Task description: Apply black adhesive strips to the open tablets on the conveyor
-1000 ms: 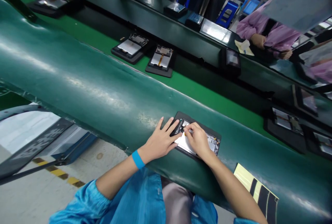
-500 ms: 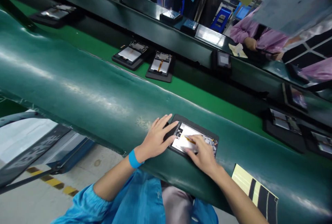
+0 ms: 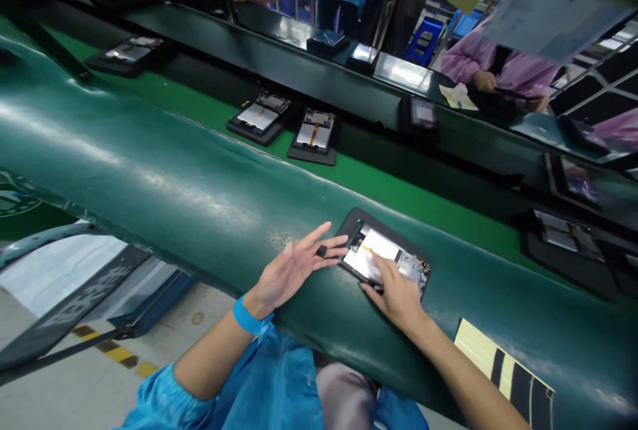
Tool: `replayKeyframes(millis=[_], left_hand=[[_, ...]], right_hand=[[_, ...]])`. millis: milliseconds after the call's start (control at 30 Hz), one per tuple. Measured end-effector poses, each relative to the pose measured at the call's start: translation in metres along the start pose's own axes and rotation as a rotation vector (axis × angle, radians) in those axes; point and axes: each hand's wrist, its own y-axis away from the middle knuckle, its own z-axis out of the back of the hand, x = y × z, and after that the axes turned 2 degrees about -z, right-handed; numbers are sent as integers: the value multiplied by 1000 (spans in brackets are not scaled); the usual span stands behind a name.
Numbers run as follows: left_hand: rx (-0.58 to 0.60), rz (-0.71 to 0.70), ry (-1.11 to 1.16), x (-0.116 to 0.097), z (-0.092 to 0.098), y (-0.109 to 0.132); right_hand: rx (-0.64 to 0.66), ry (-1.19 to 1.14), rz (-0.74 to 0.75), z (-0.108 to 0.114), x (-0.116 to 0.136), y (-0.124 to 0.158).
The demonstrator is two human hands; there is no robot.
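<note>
I look down at the left hand (image 3: pixel 289 270). It is open, with the fingers spread wide and the palm tipped up a little. It hovers just beside the tablet (image 3: pixel 381 247) and does not touch it. A small black bit (image 3: pixel 321 251) sits by two of its fingers. I cannot tell if the fingers pinch it or if it only lies there.

The right hand (image 3: pixel 396 294) lies on the near side of the tablet. One finger reaches out onto the white part, close to a thin orange strip (image 3: pixel 366 250). The other fingers rest on the near edge. I think the hand lies flat like this to hold the tablet down so it does not slide.

The tablet has its back off and sits in a black tray. It lies on the dark green bench (image 3: pixel 174 177), right in front of the body, where both hands reach it with ease. The soft bench top likely keeps it from getting scratched.

A blue band (image 3: pixel 244 317) goes round the left wrist.

Behind the bench runs a bright green belt (image 3: pixel 399 194). Two more open tablets (image 3: pixel 314 137) lie on it side by side. Across the belt, a person in a pink sleeve (image 3: pixel 498 64) is at a far bench.
</note>
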Motion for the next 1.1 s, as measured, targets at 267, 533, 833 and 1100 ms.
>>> replayKeyframes(millis=[267, 533, 833, 1100], left_hand=[[99, -111, -607, -8, -7, 10], [216, -232, -1117, -18, -17, 10], [292, -362, -1314, -8, -17, 8], [288, -321, -1309, -7, -20, 7]], right_hand=[[-334, 64, -466, 27, -60, -75], [-405, -544, 79, 61, 26, -62], [-301, -578, 452, 75, 54, -69], [-293, -560, 474, 63, 53, -68]])
